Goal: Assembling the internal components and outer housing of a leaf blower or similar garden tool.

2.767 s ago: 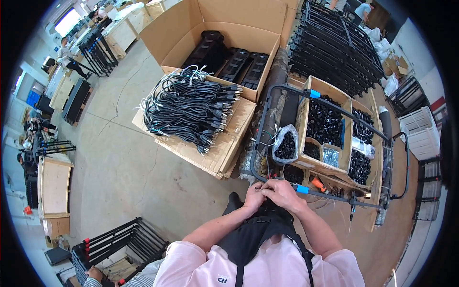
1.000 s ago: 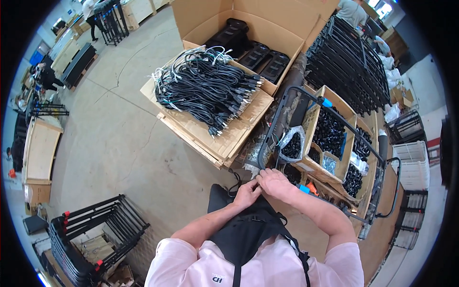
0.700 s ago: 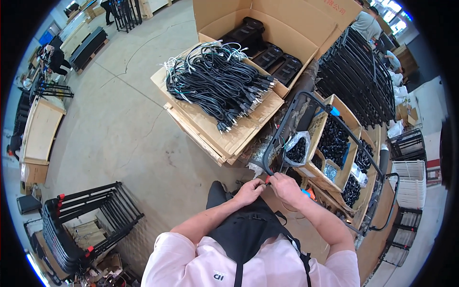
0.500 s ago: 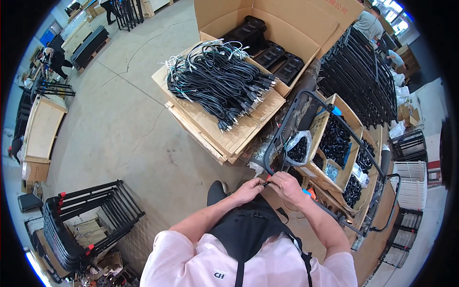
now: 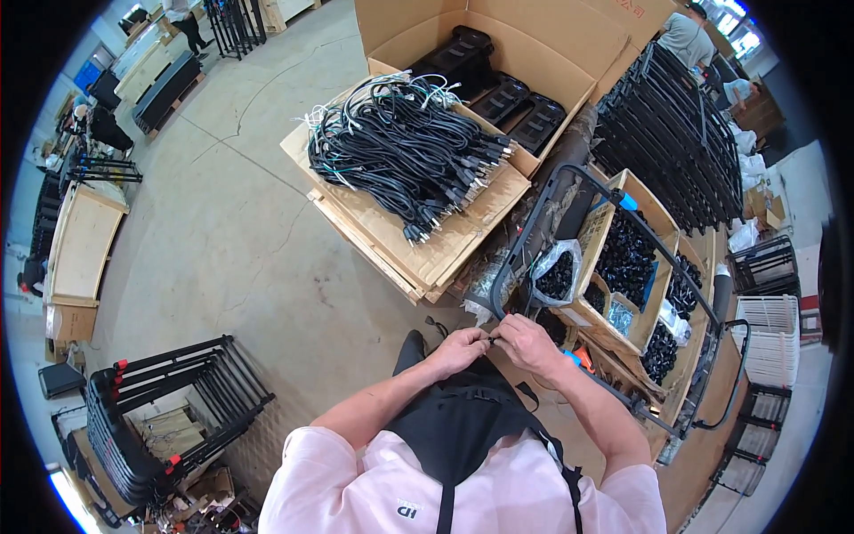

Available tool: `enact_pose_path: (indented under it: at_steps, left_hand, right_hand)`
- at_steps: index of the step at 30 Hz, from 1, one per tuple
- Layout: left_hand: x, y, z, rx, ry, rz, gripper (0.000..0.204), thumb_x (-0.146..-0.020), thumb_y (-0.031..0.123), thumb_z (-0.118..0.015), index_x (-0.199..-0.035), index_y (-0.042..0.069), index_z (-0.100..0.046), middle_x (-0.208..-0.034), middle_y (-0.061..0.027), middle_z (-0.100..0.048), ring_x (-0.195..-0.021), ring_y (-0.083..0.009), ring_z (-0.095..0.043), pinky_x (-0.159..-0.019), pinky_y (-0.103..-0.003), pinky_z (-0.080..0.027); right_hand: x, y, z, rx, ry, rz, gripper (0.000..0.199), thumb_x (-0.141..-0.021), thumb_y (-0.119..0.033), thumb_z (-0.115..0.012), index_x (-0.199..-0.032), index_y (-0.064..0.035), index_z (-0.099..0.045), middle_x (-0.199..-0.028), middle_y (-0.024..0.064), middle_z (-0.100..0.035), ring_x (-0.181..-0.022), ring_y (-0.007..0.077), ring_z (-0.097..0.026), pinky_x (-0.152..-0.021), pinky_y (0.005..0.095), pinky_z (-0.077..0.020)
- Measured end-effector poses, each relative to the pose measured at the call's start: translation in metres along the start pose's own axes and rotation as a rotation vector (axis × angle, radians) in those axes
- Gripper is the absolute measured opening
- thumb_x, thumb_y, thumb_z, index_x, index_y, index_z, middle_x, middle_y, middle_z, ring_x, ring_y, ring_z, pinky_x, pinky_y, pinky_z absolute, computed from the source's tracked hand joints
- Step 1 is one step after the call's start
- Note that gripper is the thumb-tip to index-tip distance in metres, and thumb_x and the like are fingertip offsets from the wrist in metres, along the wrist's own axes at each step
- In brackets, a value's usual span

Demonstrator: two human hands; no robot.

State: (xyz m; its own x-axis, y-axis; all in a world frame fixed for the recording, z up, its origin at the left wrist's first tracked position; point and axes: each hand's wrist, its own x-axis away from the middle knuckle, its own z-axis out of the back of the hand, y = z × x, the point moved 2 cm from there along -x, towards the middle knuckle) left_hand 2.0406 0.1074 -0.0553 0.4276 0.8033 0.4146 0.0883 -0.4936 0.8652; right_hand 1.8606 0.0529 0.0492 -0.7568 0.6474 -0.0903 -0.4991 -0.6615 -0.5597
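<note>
My left hand [image 5: 460,353] and my right hand [image 5: 527,344] meet in front of my dark apron [image 5: 458,414], fingers pinched together. Between the fingertips is a small dark piece [image 5: 494,340], mostly covered and too small to name. Just beyond my right hand stands the rounded corner of a black tubular frame [image 5: 500,289], which leans across wooden bins. A thin dark strap-like item [image 5: 435,324] shows past my left hand; whether it joins the held piece, I cannot tell.
Ahead, a heap of black cables with plugs [image 5: 400,151] lies on cardboard over a pallet. Behind it is a carton [image 5: 569,44] of black housings. The wooden bins [image 5: 654,307] at right hold small black parts. Black frames [image 5: 169,409] stand at lower left; people work farther off.
Both hands stay pinched together, with only small shifts of the fingers. The dark strap-like item has come into sight beyond my left hand. Background people have moved slightly.
</note>
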Motion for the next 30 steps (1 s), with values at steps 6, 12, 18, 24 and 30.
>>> enact_pose_path:
  at_steps: [6,12,18,24,30]
  left_hand:
    - [0.002,0.008,0.0,-0.01,0.033,0.098,0.022,-0.103,0.019,-0.062,-0.103,-0.001,-0.069,-0.09,-0.0039,-0.069,-0.086,-0.0128,-0.061,-0.081,-0.032,-0.052]
    - [-0.002,-0.008,0.006,-0.172,0.003,0.109,0.026,-0.101,0.022,-0.064,-0.109,-0.001,-0.072,-0.094,-0.0057,-0.073,-0.087,-0.0132,-0.064,-0.082,-0.032,-0.053]
    - [-0.002,0.006,0.003,-0.168,0.098,0.102,0.025,-0.1,0.021,-0.066,-0.108,-0.002,-0.073,-0.089,-0.0033,-0.071,-0.083,-0.0116,-0.062,-0.077,-0.031,-0.053]
    - [-0.004,0.015,0.001,-0.073,0.07,0.201,0.016,-0.101,0.018,-0.068,-0.106,0.004,-0.073,-0.081,0.0048,-0.063,-0.072,-0.0053,-0.055,-0.063,-0.025,-0.044]
    - [-0.01,-0.003,0.0,-0.008,-0.131,0.26,0.021,-0.107,0.021,-0.066,-0.114,0.002,-0.07,-0.091,-0.0014,-0.07,-0.082,-0.0094,-0.063,-0.078,-0.026,-0.052]
  right_hand:
    - [0.001,-0.004,-0.003,0.047,-0.023,-0.035,0.012,-0.087,-0.005,-0.069,-0.098,-0.0037,-0.062,-0.095,0.0142,-0.059,-0.092,0.0355,-0.063,-0.081,0.0452,-0.0539]
    - [0.016,-0.008,-0.017,0.04,0.016,-0.104,0.016,-0.087,-0.006,-0.07,-0.1,-0.0029,-0.062,-0.097,0.0143,-0.059,-0.093,0.0356,-0.063,-0.082,0.0455,-0.0539]
    - [0.069,-0.038,-0.052,-0.275,0.12,-0.708,0.033,-0.091,-0.019,-0.077,-0.116,-0.002,-0.063,-0.089,0.0128,-0.067,-0.083,0.0361,-0.068,-0.077,0.0467,-0.0561]
    - [0.08,0.059,-0.129,0.041,-0.016,-0.966,0.06,-0.092,-0.044,-0.071,-0.132,-0.0013,-0.059,-0.105,0.026,-0.073,-0.103,0.0447,-0.071,-0.087,0.0512,-0.0587]
    - [0.051,0.157,-0.172,-0.026,-0.057,-1.462,0.059,-0.098,-0.038,-0.06,-0.134,0.0084,-0.052,-0.117,0.0317,-0.073,-0.115,0.0433,-0.072,-0.089,0.0551,-0.0592]
